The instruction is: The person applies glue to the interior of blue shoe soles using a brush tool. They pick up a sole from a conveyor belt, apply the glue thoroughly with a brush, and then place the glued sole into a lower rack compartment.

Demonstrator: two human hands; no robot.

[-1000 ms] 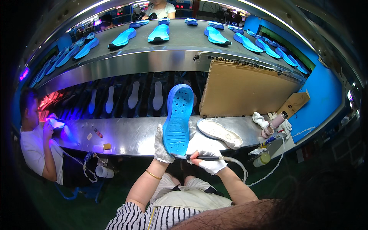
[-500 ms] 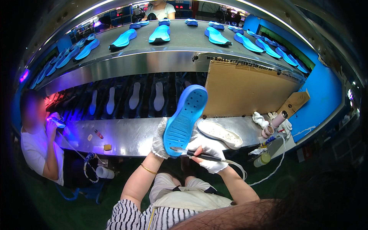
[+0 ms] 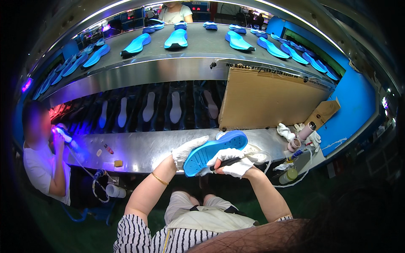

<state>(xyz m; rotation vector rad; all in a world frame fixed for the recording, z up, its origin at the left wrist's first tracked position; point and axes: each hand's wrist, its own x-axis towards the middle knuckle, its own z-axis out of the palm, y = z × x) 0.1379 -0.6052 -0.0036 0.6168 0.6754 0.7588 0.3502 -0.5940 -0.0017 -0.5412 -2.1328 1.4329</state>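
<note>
- Apparently, work on the blue sole (image 3: pixel 215 148) is under way and unfinished: a black-handled brush (image 3: pixel 231 161) is up against its near end.
- How much of the face has been gone over cannot be judged, since the right hand (image 3: pixel 234 165) covers part of it and the brush tip is hard to make out.
- The white sole (image 3: pixel 253 148) lies on the table (image 3: pixel 139 148) partly behind the blue one, with neither of the hands gripping it; whether it is finished does not show.
- The gloved left hand (image 3: pixel 186 151) is clamped on the blue sole's far side; the gloved right hand is closed around the brush handle.
- The blue sole is held tilted over the table's near edge, its holed end pointing away to the right; darker rim, paler face, cross grooves toward the near end.
</note>
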